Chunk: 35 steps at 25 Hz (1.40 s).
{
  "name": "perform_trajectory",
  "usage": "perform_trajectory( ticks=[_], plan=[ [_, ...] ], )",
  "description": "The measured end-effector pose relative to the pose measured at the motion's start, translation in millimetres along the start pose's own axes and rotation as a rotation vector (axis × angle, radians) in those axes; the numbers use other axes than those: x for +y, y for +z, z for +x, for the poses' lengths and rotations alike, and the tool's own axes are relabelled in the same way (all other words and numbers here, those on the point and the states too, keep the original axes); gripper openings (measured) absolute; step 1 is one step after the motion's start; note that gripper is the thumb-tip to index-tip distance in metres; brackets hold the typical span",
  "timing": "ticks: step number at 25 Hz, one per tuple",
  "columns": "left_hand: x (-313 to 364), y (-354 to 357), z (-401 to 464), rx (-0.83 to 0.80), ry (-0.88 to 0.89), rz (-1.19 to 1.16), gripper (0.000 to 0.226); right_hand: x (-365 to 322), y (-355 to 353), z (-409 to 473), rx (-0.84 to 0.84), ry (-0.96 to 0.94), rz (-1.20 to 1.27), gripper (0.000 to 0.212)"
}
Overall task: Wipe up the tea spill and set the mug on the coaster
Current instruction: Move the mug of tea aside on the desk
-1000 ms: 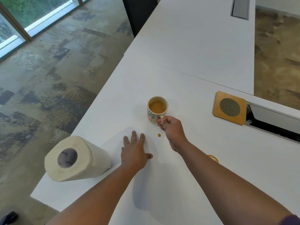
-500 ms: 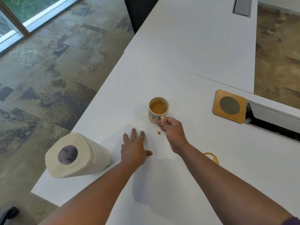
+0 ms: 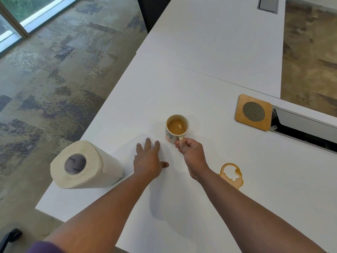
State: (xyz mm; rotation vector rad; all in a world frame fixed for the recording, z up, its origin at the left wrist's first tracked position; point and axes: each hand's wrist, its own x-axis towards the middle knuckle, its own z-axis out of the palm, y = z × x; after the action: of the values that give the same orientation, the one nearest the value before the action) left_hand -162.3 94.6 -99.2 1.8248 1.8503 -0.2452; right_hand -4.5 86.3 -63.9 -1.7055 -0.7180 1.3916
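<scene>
The right hand (image 3: 191, 152) is closed around the handle of the mug (image 3: 176, 129), thumb and fingers pinched on it. The mug sits upright on the white table (image 3: 200, 92), filled with brown tea; whether its base is resting on the surface or slightly raised cannot be determined from this angle. The left hand (image 3: 148, 157) lies flat, palm down, fingers spread, on a loose sheet of paper towel (image 3: 131, 145) that extends from the paper towel roll (image 3: 82, 165). The roll lies on its side near the left table edge. The tea spill (image 3: 232, 175) is a ring-shaped brown puddle just right of the right forearm. The coaster (image 3: 253, 112), a square wooden piece with a round mesh centre, lies well apart from the mug, to its right, beside a cable slot (image 3: 302, 128).
</scene>
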Motion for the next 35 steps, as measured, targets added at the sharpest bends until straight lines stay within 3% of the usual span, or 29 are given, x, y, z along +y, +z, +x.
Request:
perform_trajectory(
  ticks=[16, 20, 23, 27, 32, 35],
  plan=[
    [-6, 2, -4, 0.002, 0.027, -0.028, 0.093, 7, 1, -10, 0.004, 0.046, 0.117, 0.023],
    [-7, 5, -6, 0.009, 0.03, -0.027, 0.091, 8, 3, -15, 0.02, 0.034, 0.082, 0.017],
    [-7, 6, -8, 0.018, 0.031, -0.012, 0.089, 11, 3, -17, 0.011, 0.026, 0.058, 0.023],
    [-6, 6, -12, 0.028, 0.025, -0.011, 0.084, 12, 3, -23, 0.125, -0.018, -0.083, 0.04],
    [-9, 4, -30, 0.087, 0.032, -0.185, 0.052, 6, 1, -35, 0.394, -0.21, -0.199, 0.027],
    [-4, -10, -50, 0.187, 0.063, -0.301, 0.045, 2, 8, -46, 0.344, -0.299, -0.236, 0.024]
  ],
)
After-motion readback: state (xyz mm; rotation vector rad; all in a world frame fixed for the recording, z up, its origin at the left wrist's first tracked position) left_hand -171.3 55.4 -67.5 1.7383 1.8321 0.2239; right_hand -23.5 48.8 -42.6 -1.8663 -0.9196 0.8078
